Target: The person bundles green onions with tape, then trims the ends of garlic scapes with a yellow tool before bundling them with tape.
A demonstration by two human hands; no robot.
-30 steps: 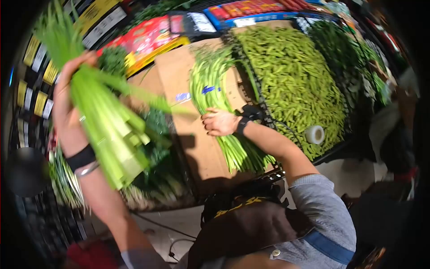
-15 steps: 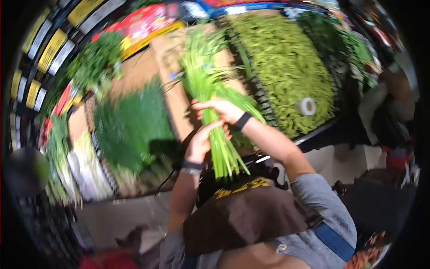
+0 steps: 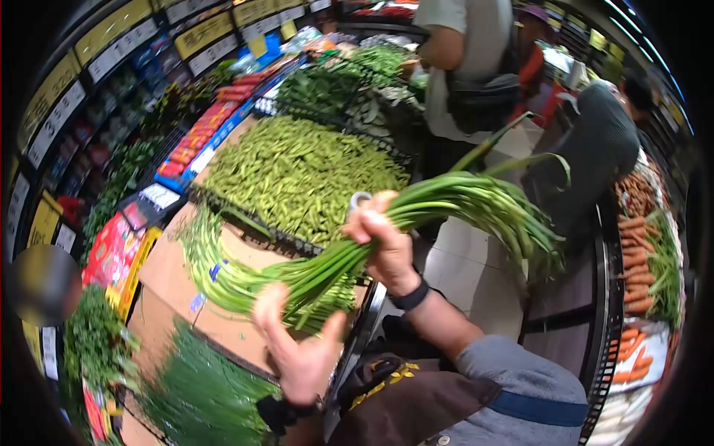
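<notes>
A person's right hand (image 3: 383, 241) wraps around a bundle of garlic scapes (image 3: 457, 199) above the edge of the cardboard (image 3: 167, 271), where a snug hold should keep stalks together, while the left hand (image 3: 301, 360) spreads its fingers near their lower ends, contact unclear.

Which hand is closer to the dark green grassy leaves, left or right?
Left. The left hand is by the edge of the dark green leaves; the right hand is farther off, gripping long green stalks.
</notes>
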